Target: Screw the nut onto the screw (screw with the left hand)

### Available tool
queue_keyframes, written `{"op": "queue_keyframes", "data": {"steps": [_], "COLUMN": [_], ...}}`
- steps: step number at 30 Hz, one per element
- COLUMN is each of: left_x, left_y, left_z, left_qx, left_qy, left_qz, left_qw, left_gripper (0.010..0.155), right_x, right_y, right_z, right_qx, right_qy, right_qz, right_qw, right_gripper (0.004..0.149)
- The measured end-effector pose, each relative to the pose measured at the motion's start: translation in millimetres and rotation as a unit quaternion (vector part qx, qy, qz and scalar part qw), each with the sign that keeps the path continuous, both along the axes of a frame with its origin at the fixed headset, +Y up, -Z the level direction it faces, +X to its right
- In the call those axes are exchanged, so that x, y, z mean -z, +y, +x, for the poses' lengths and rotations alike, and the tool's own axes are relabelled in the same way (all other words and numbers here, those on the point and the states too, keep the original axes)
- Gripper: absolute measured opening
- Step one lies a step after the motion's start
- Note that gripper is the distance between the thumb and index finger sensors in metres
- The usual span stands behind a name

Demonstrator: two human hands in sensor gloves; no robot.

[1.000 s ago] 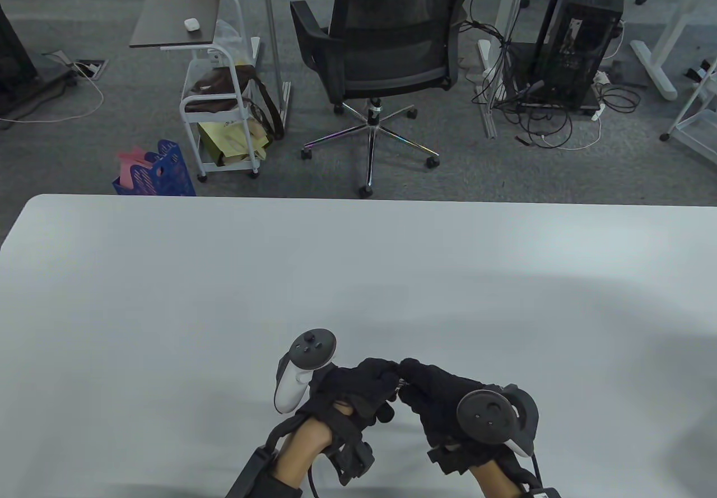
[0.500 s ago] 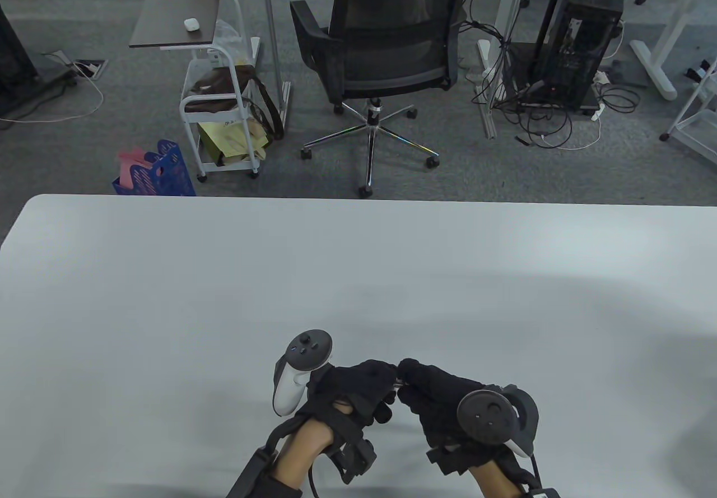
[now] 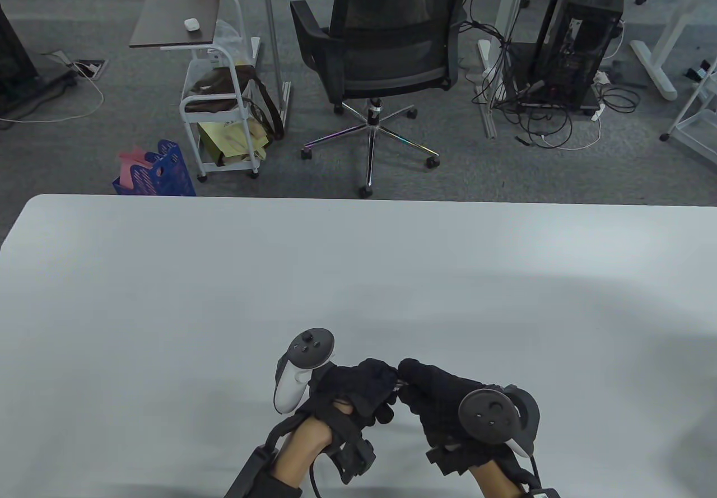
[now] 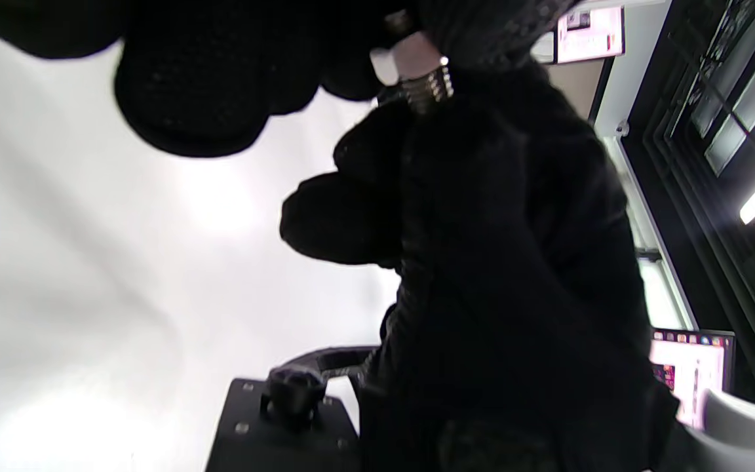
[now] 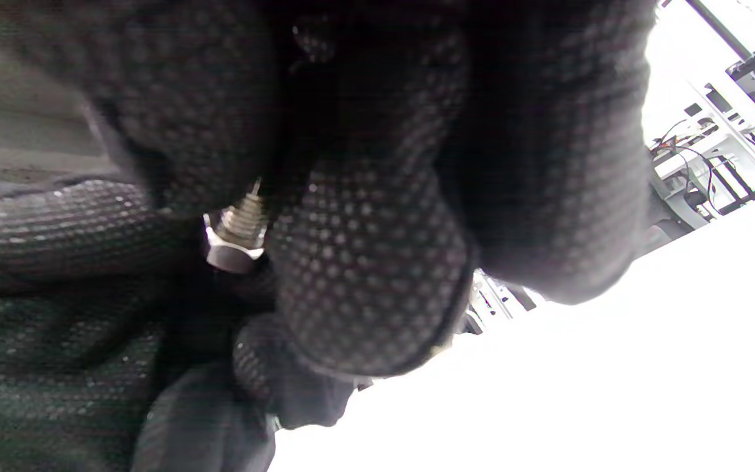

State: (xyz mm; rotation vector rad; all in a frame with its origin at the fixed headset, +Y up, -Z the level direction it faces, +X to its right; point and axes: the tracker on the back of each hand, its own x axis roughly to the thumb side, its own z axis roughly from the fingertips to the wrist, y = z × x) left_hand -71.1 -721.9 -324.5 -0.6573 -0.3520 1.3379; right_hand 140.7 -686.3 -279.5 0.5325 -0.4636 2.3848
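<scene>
clearly mid-threading: both hands meet low over the surface (image 3: 358, 274), fingertips touching. the left hand (image 3: 358, 389) pinches the nut (image 5: 228, 252), its grip closed on it; the right hand (image 3: 434, 394) has its grip closed on the screw (image 5: 244, 216), threads showing just beside the nut. to do it well the person should keep the screw steady in the right hand, keep the nut square to the threads, and roll it in short turns with the left fingertips, re-pinching lightly. cross-threading looks like the main risk.
</scene>
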Motion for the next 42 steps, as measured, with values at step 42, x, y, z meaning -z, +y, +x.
{"op": "queue_keyframes", "data": {"steps": [42], "left_x": [1.2], "left_y": [3.3], "left_z": [-5.4], "left_qx": [0.011], "left_qy": [0.048], "left_qz": [0.026], "left_qw": [0.998], "left_gripper": [0.059], "right_x": [0.4], "right_y": [-4.7], "right_z": [-14.6], "right_qx": [-0.034], "right_qy": [-0.031], "right_qz": [0.013], "right_qw": [0.999], "right_gripper": [0.049]}}
